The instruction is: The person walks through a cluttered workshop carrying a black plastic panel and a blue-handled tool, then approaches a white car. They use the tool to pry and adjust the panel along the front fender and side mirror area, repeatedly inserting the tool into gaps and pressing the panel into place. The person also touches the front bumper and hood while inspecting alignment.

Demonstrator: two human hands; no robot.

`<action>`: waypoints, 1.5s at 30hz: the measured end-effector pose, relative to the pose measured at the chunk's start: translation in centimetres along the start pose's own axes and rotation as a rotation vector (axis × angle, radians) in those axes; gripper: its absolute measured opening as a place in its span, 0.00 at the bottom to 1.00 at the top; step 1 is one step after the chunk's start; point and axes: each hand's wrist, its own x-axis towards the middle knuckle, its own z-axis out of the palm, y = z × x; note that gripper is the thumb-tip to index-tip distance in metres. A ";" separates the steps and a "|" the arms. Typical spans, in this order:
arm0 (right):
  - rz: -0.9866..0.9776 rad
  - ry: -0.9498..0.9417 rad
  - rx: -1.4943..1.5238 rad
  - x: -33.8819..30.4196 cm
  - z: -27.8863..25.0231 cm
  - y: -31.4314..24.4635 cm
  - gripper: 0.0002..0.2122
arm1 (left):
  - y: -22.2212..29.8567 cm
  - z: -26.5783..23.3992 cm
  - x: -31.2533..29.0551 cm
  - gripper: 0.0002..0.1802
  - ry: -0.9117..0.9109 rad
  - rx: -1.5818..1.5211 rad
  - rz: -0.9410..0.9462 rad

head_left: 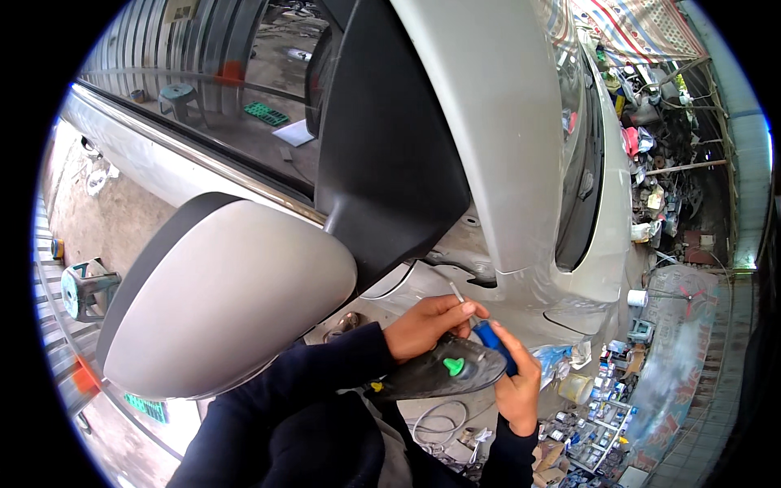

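Note:
A screwdriver with a blue handle (495, 346) and a thin metal shaft slants up and left in front of me. My right hand (521, 389) is closed round the handle. The fingertips of my left hand (431, 327) are pinched together at the shaft, whose tip sticks out above them. Just below both hands is a dark, elongated trim piece (415, 381) with a green plastic clip (454, 366) on its face and a yellow clip (377, 387) near its left end. Which hand bears the trim piece is hidden.
A car's side mirror (236, 293) with a light housing juts out at left, close to my left arm. Beyond stands the silver car body (504, 146). Stools (85, 289) are at far left. Several bottles and boxes (598, 423) and a coiled hose (439, 419) lie at lower right.

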 end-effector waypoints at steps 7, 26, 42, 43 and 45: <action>-0.120 0.057 -0.439 0.7 -1.1 -2.1 0.26 | -0.5 0.4 2.3 0.20 -0.051 -0.096 0.050; -0.125 -0.020 -0.488 2.0 -1.8 -3.6 0.26 | 0.0 -0.2 2.7 0.19 -0.097 -0.187 0.062; -0.223 -0.130 -0.808 3.0 -2.3 -6.5 0.26 | 1.0 -1.3 3.0 0.23 -0.227 -0.145 0.080; -0.209 -0.152 -0.800 3.2 -2.4 -6.8 0.27 | 1.0 -1.3 3.1 0.23 -0.235 -0.146 0.078; -0.181 -0.192 -0.785 3.7 -2.7 -7.6 0.29 | 1.1 -1.2 3.2 0.23 -0.227 -0.164 0.086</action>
